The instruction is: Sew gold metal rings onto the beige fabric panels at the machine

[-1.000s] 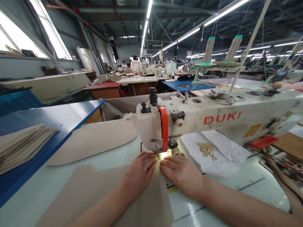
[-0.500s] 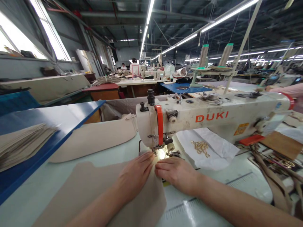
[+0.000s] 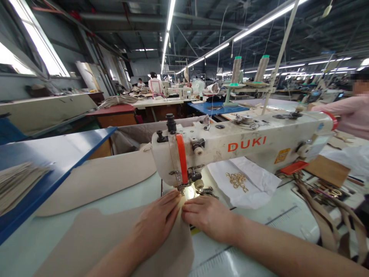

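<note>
A beige fabric piece [image 3: 115,231] lies on the sewing machine's bed, its upper end under the needle area. My left hand [image 3: 157,219] rests on top of it, fingers stretched flat, tips close to the presser foot [image 3: 181,188]. My right hand [image 3: 207,215] is at the right edge of the same fabric, fingers curled in with their tips on that edge; the thumb is mostly hidden. Both hands sit just in front of the lit needle area of the white sewing machine [image 3: 213,142]. The needle itself cannot be made out.
Gold metal rings [image 3: 236,181] lie on a white sheet [image 3: 256,188] behind my right hand. Another beige panel [image 3: 98,181] lies at the left, near stacked pieces [image 3: 20,184] on a blue-edged table [image 3: 77,154]. Straps [image 3: 319,207] hang at right. A person in pink [image 3: 351,111] is beyond.
The view has turned slightly right, so the machine and hands appear further left. The hands keep nearly the same place at the needle, and the fabric shows little shift.
</note>
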The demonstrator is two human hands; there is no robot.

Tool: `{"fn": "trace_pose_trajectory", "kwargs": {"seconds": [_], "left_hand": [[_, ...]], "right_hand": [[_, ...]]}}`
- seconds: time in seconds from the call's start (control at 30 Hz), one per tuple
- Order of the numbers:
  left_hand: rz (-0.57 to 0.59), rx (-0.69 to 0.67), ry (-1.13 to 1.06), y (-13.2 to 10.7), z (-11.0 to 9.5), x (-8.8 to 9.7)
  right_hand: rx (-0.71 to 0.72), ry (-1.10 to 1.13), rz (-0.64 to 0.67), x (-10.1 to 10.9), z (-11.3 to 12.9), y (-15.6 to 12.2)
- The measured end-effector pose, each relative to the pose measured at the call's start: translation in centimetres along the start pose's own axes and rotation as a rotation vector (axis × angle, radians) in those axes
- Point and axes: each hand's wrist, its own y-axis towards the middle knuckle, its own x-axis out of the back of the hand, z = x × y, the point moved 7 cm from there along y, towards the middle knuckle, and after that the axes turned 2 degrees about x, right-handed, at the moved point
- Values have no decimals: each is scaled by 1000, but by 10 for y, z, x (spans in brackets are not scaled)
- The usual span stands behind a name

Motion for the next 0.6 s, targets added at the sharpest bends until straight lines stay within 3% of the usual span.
{"fn": "trace_pose_trajectory", "kwargs": {"seconds": [0.6], "left_hand": [[-1,39,-81,1,5,-2]], "right_hand": [[-24,1,10,2,-2,2]]}}
